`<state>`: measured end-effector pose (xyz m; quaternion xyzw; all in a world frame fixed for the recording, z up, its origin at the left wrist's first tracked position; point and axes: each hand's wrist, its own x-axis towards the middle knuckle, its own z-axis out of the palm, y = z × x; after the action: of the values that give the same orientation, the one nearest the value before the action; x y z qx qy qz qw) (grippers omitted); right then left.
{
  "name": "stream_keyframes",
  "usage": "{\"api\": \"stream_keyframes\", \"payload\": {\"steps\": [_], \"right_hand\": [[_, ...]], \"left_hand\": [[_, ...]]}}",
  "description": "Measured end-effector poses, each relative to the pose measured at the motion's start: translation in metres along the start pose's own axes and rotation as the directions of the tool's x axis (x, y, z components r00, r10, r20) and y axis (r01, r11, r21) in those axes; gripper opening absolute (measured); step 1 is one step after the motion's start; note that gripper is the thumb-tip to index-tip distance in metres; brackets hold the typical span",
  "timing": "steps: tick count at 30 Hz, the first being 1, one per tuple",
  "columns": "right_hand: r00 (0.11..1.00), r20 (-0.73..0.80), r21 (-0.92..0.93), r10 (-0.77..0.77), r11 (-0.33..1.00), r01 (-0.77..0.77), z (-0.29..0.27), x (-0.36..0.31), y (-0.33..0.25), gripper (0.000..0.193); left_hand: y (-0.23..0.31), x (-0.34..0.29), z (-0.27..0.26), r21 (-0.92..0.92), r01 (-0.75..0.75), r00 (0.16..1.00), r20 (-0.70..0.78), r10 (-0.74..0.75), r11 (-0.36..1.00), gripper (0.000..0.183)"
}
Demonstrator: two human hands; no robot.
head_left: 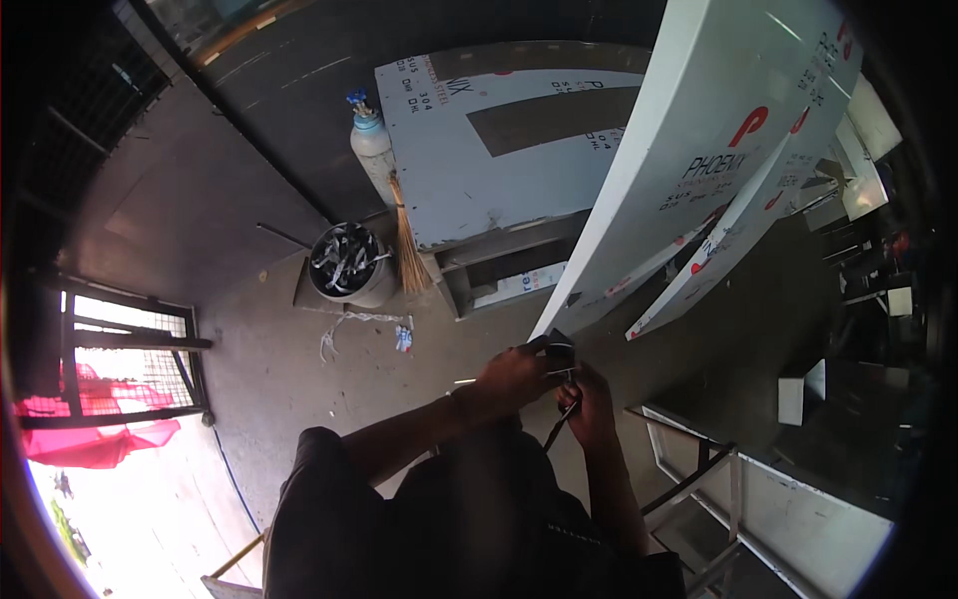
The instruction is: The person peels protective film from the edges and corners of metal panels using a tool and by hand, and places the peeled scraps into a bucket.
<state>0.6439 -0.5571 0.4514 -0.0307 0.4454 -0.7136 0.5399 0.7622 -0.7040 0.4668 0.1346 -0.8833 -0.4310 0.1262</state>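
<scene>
My left hand (pixel 499 382) is closed around a small dark blocky object (pixel 562 345) with a pale edge; its kind is too dark to make out. Close beside it, my right hand (pixel 589 401) has its fingers curled in at the object's lower side. A dark narrow strip or cord (pixel 561 427) runs down from the right fingers toward my lap. Just beyond my hands, the lower corner of a tall white film-covered metal panel (pixel 639 190) comes close to the object. I cannot tell whether they touch.
Ahead stands a film-covered sheet-metal table (pixel 439 190). Beside it are a gas cylinder (pixel 372 150), a straw broom (pixel 407 250) and a bucket of metal scraps (pixel 349 265). A second leaning panel (pixel 728 240) and a metal frame (pixel 738 489) stand to the right.
</scene>
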Motion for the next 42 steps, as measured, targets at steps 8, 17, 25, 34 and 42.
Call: {"api": "stream_keyframes", "payload": {"steps": [8, 17, 25, 34, 42], "right_hand": [[0.985, -0.144, 0.045, -0.095, 0.994, 0.102, 0.006, -0.059, 0.082, 0.020], [0.819, -0.493, 0.514, -0.293, 0.662, 0.546, 0.075, -0.091, 0.132, 0.025], [0.700, -0.316, -0.364, -0.641, 0.763, 0.534, 0.169, 0.031, 0.225, 0.016], [0.946, -0.166, 0.153, 0.277, 0.955, -0.253, 0.288, 0.265, 0.422, 0.020], [0.908, -0.111, -0.804, -0.404, 0.574, 0.157, 0.286, 0.417, 0.523, 0.010]], "left_hand": [[0.017, -0.078, -0.040, 0.001, -0.057, 0.981, 0.183, 0.056, 0.998, 0.040], [-0.003, -0.116, -0.062, -0.112, 0.367, 0.786, 0.568, -0.244, 0.923, 0.049], [-0.101, -0.145, -0.161, -0.685, 0.623, 0.761, 0.421, -0.494, 0.377, 0.028], [-0.401, -0.217, -0.264, -0.562, 0.646, 0.685, 0.127, -0.718, 0.517, 0.025], [-0.556, -0.274, -0.296, -0.383, 0.799, 0.476, -0.066, -0.877, 0.463, 0.034]]}}
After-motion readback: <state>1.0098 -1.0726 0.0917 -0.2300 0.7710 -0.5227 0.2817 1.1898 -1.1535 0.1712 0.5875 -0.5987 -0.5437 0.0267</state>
